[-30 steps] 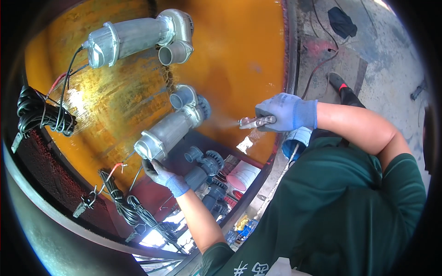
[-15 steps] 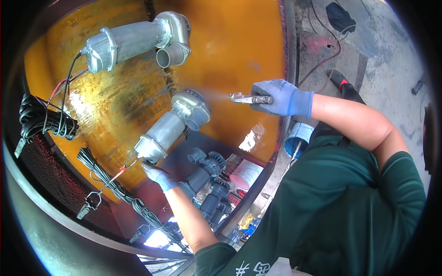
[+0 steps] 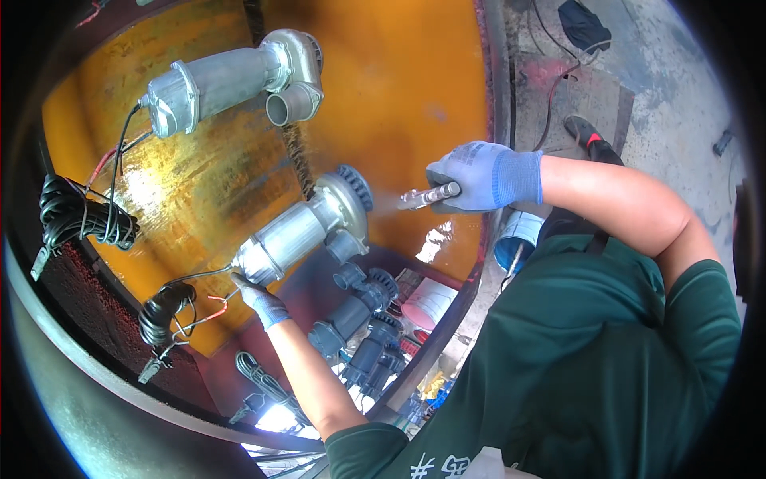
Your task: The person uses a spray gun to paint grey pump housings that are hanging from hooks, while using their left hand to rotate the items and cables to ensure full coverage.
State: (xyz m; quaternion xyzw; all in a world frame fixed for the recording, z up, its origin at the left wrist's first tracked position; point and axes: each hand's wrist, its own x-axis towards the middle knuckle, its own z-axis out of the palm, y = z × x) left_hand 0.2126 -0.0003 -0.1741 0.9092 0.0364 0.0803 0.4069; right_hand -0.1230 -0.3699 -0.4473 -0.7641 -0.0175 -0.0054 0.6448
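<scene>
My right hand [image 3: 487, 177], in a blue-grey glove, is closed around a metal spray gun [image 3: 428, 196]. A pale mist leaves its tip toward the dark slotted end of a silver-coated submersible pump [image 3: 291, 233]. The pump hangs tilted, that end up and to the right. At its lower left end, my gloved left hand [image 3: 263, 304] grips the motor's end from below; its fingertips are partly hidden. Beside that hand, a black cable coil [image 3: 166, 313] and a reddish wire hang from a metal hook.
Another silver pump [image 3: 223, 80] hangs farther away, its cable coil [image 3: 76, 211] to the left. An orange-yellow stained panel [image 3: 399, 88] stands behind. Several grey pumps [image 3: 343, 319] sit at lower centre. A blue bucket [image 3: 515, 243] stands by my legs; a hose [image 3: 550, 112] crosses the floor.
The nearer pump has turned, its slotted end now facing the spray gun and its outlet lower. The gun has moved down and tilted. My left hand has shifted slightly left; the cable coil beside it has swung.
</scene>
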